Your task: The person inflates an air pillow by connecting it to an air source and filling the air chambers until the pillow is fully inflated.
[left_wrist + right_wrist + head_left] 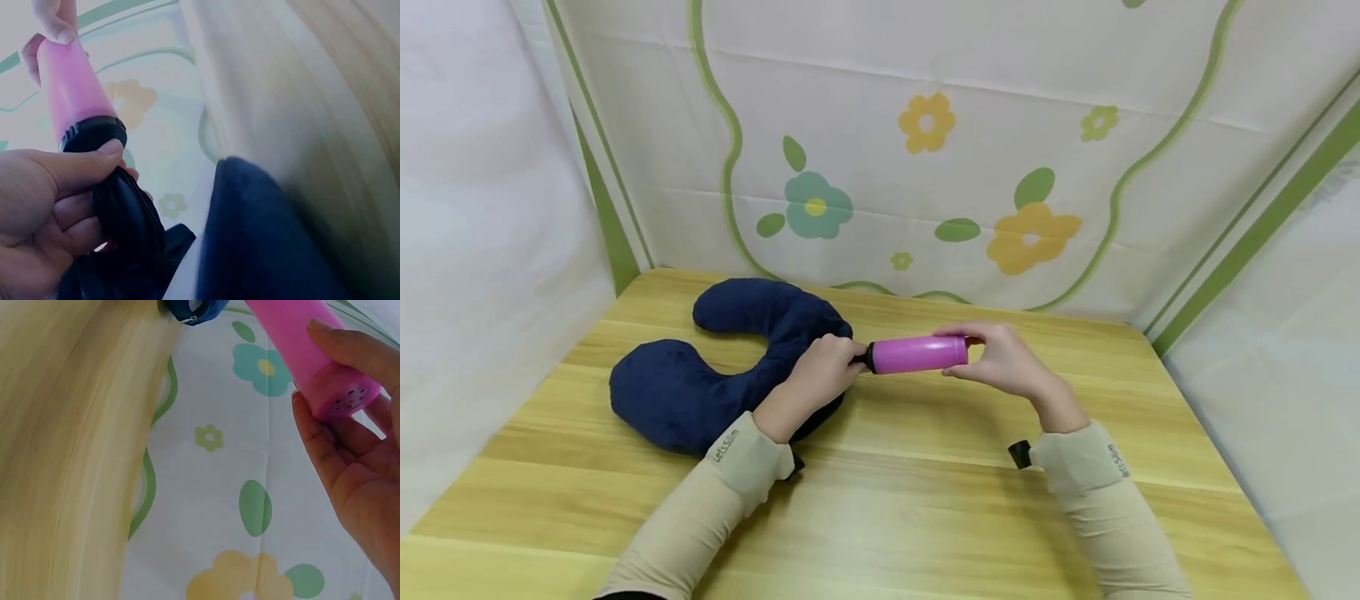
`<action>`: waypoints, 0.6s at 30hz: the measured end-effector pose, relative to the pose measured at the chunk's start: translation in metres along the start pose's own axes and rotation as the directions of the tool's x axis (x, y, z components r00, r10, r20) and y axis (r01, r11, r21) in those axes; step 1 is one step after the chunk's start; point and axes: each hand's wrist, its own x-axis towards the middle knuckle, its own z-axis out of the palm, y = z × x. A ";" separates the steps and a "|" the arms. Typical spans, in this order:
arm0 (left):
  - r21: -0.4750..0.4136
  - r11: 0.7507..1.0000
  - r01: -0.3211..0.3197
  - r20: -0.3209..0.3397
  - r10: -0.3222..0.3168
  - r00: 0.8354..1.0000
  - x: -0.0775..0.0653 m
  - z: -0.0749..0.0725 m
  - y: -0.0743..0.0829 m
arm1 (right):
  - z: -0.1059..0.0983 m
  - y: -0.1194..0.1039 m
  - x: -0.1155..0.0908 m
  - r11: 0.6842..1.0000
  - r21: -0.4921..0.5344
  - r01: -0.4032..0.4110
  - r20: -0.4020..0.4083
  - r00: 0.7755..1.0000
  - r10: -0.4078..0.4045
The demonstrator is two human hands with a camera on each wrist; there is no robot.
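A pink cylindrical hand pump (917,354) is held level above the table between both hands. My left hand (823,367) grips the black end; in the left wrist view, the thumb presses by the black collar (94,132) and the fingers curl round the black part below it. With thumb and fingers round its pink end, my right hand (1003,358) holds the other side. Small holes show on that end face (349,400) in the right wrist view. A dark blue U-shaped neck pillow (662,396) lies partly behind my left hand.
The wooden table (880,517) runs up to a white flower-printed curtain (865,125) at the back. White fabric also hangs on the left and right. Black camera mounts (1020,454) stick out under the wrists.
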 end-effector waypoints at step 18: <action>-0.005 1.000 -0.021 0.010 0.021 1.000 -0.002 -0.002 0.002 | -0.022 0.005 -0.016 1.000 0.005 -0.025 -0.035 0.999 0.025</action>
